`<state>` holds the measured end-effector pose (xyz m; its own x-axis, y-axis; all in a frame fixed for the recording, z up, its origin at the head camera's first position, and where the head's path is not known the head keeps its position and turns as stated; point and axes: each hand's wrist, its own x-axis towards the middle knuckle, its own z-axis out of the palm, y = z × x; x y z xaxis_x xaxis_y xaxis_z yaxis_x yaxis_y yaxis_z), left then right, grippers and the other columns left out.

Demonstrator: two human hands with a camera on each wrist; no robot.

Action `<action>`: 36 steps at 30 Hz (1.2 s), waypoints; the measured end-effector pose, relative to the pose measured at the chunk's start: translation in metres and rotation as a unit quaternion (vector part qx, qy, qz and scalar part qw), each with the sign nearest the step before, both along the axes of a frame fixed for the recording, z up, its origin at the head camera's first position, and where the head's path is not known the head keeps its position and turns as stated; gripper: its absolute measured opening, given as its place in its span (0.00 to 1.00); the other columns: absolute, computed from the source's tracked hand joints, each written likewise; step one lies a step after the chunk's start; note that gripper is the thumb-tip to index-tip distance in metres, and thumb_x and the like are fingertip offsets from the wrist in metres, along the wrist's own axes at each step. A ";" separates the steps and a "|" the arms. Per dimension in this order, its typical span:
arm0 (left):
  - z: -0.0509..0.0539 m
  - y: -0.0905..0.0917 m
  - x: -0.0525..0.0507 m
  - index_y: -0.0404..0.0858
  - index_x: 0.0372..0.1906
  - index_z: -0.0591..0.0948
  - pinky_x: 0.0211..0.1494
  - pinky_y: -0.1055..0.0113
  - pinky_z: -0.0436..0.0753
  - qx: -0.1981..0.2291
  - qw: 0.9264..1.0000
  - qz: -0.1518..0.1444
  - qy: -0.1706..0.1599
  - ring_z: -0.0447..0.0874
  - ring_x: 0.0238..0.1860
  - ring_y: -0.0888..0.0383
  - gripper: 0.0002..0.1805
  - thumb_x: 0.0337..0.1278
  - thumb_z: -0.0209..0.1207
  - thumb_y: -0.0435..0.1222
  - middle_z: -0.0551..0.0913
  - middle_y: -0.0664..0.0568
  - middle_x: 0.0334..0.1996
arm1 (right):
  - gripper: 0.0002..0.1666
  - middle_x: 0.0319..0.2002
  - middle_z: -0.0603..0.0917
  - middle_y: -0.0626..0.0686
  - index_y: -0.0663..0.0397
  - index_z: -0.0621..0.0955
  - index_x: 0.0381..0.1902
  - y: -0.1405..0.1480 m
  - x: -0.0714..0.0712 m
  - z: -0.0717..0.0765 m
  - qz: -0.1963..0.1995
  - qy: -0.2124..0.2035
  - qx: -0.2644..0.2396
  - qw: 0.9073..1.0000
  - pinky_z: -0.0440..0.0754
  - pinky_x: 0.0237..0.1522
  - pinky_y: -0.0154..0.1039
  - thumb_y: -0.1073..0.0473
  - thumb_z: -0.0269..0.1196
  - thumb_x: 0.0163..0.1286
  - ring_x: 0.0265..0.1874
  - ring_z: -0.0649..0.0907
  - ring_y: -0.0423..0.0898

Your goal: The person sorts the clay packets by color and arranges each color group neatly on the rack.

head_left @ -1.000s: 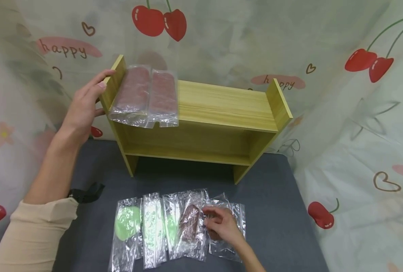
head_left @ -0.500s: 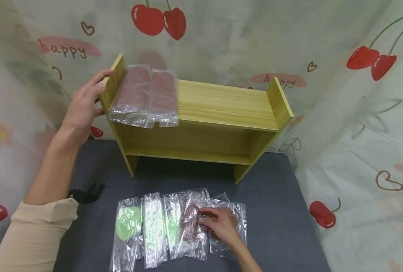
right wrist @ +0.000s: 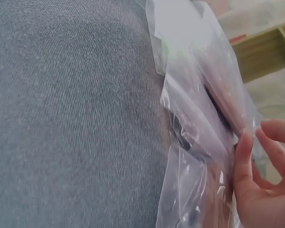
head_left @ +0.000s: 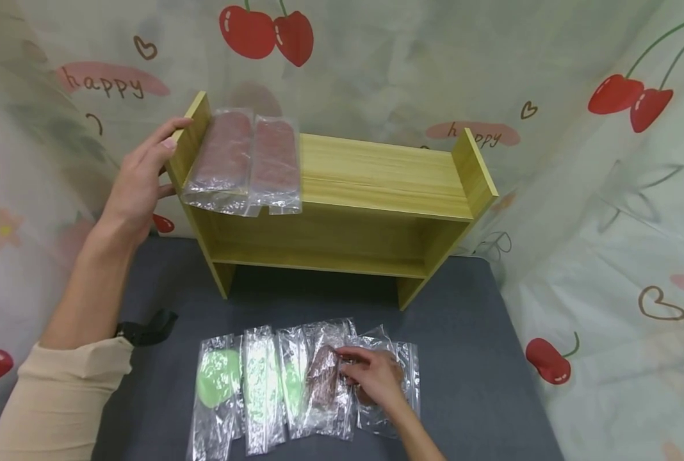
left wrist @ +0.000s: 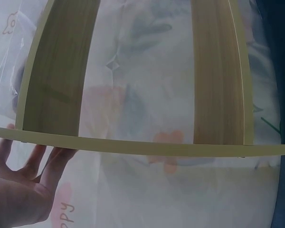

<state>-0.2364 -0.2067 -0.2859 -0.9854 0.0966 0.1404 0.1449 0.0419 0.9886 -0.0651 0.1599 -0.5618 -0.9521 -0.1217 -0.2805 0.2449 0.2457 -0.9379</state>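
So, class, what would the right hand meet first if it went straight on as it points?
Probably the clear plastic bag with the brown piece; fingertips seem to pinch its edge, though depth is unclear.

Hands: 2 | shelf: 1 | shelf bags: 2 visible | table bags: count unclear

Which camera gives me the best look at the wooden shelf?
The head view: the wooden shelf appears almost whole there, both ends and both levels in sight. The left wrist view shows only one end, close up and cut off; the right wrist view catches just a fragment at its upper right.
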 end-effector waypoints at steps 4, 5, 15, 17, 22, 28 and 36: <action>0.000 0.000 0.000 0.56 0.71 0.70 0.66 0.44 0.60 0.001 1.000 0.000 -0.001 0.59 0.68 0.55 0.23 0.77 0.43 0.49 0.64 0.52 0.69 | 0.24 0.28 0.87 0.58 0.51 0.84 0.55 -0.007 -0.002 -0.002 0.011 0.033 0.045 0.998 0.75 0.17 0.31 0.61 0.74 0.58 0.19 0.83 0.44; 0.000 0.000 0.000 0.56 0.71 0.71 0.66 0.45 0.61 0.002 1.000 0.000 -0.001 0.60 0.68 0.54 0.23 0.77 0.43 0.49 0.65 0.52 0.69 | 0.25 0.29 0.87 0.58 0.51 0.85 0.54 -0.009 -0.002 -0.003 0.009 0.044 0.056 0.997 0.74 0.16 0.31 0.60 0.75 0.57 0.18 0.82 0.43; 0.001 0.000 0.001 0.56 0.71 0.71 0.64 0.49 0.63 0.007 1.000 0.005 0.000 0.62 0.66 0.54 0.23 0.77 0.43 0.49 0.67 0.50 0.66 | 0.29 0.38 0.82 0.47 0.47 0.83 0.50 -0.032 0.002 -0.007 -0.023 0.146 0.185 0.972 0.77 0.29 0.33 0.60 0.80 0.48 0.26 0.78 0.38; 0.001 0.001 0.001 0.55 0.71 0.71 0.63 0.50 0.63 0.011 1.000 0.005 -0.001 0.62 0.65 0.54 0.23 0.77 0.44 0.49 0.67 0.50 0.66 | 0.29 0.36 0.81 0.47 0.46 0.83 0.50 -0.034 0.003 -0.008 -0.027 0.150 0.201 0.968 0.76 0.32 0.33 0.60 0.79 0.47 0.28 0.79 0.39; 0.000 0.001 0.001 0.55 0.70 0.71 0.62 0.50 0.64 0.013 1.000 0.004 0.000 0.62 0.65 0.54 0.23 0.77 0.44 0.48 0.67 0.50 0.65 | 0.29 0.40 0.81 0.50 0.47 0.83 0.50 -0.033 0.004 -0.007 -0.030 0.124 0.173 0.977 0.79 0.30 0.33 0.64 0.78 0.48 0.30 0.81 0.41; -0.001 0.001 0.001 0.55 0.70 0.71 0.64 0.49 0.62 0.019 1.000 0.002 0.001 0.61 0.66 0.54 0.23 0.77 0.44 0.48 0.67 0.50 0.66 | 0.28 0.43 0.82 0.53 0.47 0.83 0.51 -0.030 0.004 -0.006 -0.027 0.101 0.130 0.986 0.81 0.29 0.34 0.67 0.76 0.50 0.32 0.81 0.42; -0.001 0.001 0.001 0.56 0.71 0.71 0.67 0.44 0.59 0.005 1.000 0.006 0.001 0.58 0.68 0.55 0.23 0.77 0.43 0.48 0.64 0.53 0.69 | 0.27 0.41 0.80 0.54 0.49 0.82 0.51 -0.029 0.004 -0.004 -0.029 0.099 0.098 0.990 0.81 0.29 0.33 0.68 0.75 0.52 0.30 0.80 0.42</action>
<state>-0.2356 -0.2060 -0.2870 -0.9862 0.0833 0.1431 0.1462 0.0332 0.9887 -0.0609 0.1305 -0.5658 -0.9945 -0.0277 -0.1013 0.0805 0.4186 -0.9046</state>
